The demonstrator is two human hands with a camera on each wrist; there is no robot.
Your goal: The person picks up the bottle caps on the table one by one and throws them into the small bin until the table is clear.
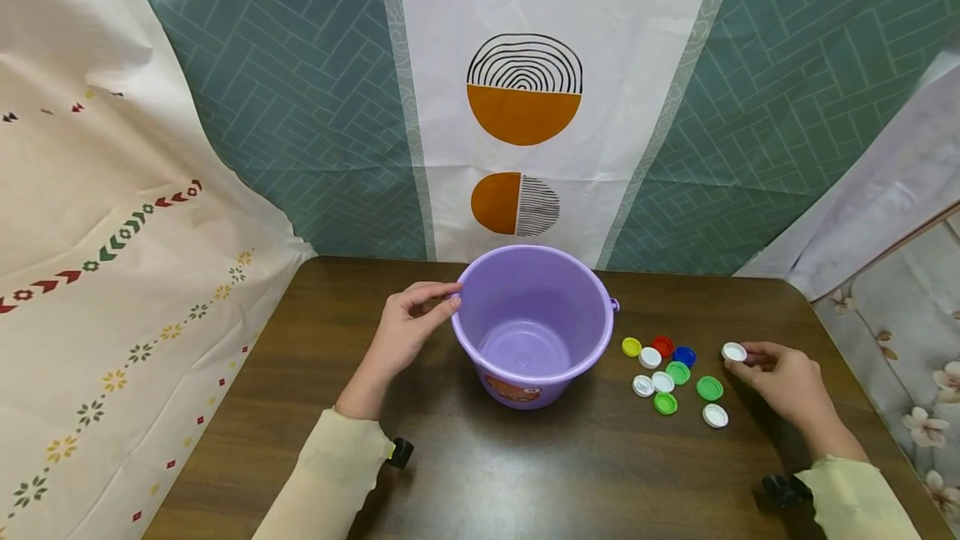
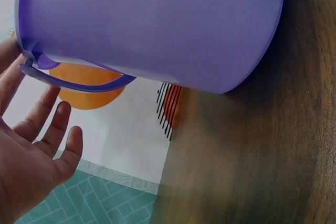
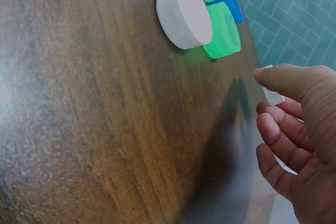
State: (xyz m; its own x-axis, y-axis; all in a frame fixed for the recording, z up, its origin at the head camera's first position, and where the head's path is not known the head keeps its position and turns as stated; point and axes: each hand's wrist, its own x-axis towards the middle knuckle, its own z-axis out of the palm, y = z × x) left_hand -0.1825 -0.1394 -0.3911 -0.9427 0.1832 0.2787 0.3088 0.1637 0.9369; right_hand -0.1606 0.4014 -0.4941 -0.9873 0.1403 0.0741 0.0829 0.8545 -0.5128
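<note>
A purple plastic bucket (image 1: 510, 390) stands upright on the table, its inside bare to view. My left hand (image 1: 408, 319) holds the bucket's left rim between thumb and fingers; in the left wrist view its other fingers spread below the purple handle (image 2: 79, 85). At the right, my right hand (image 1: 787, 377) pinches a white bottle cap (image 1: 733, 352) between thumb and fingers, raised over the table in the right wrist view. Left of that hand lie several loose caps, among them a green cap (image 1: 709, 388) and a white cap (image 1: 716, 416).
Nearer the bucket are a yellow cap (image 1: 632, 347), a red cap (image 1: 662, 346), a blue cap (image 1: 684, 357) and more white and green ones. The brown wooden table (image 1: 480, 473) ends at a patterned curtain (image 1: 330, 107) behind the bucket.
</note>
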